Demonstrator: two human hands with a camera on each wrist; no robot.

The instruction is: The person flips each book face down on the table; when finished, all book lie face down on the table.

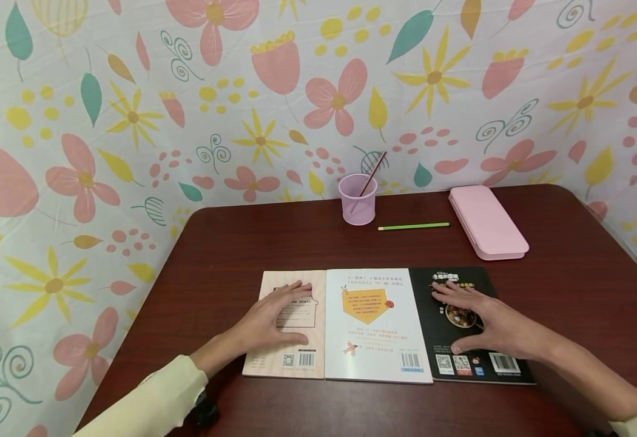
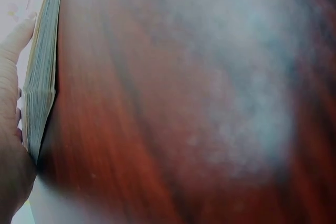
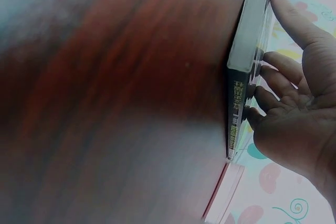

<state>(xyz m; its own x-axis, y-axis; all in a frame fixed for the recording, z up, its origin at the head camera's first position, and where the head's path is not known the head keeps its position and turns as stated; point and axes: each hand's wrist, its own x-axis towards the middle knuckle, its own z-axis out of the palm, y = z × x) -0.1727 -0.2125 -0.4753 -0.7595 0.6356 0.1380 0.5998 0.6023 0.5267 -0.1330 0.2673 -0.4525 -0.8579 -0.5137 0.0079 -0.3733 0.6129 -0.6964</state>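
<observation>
The left hand [image 1: 275,318] lies flat, fingers straight, on the beige book [image 1: 287,358]; the right hand [image 1: 485,325] lies flat on the black book [image 1: 482,364], covering much of its cover. Both wrist views blur the tabletop [image 1: 569,291].

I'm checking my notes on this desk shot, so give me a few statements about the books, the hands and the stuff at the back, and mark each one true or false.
1. Three books lie side by side on the table. True.
2. The left hand rests on the black book. False: it rests flat on the beige book; the right hand is on the black book.
3. The white book in the middle is untouched. True.
4. The green pencil stands in the pink cup. False: it lies on the table; the pink cup holds a darker stick.
5. The pink case is closed. True.
</observation>
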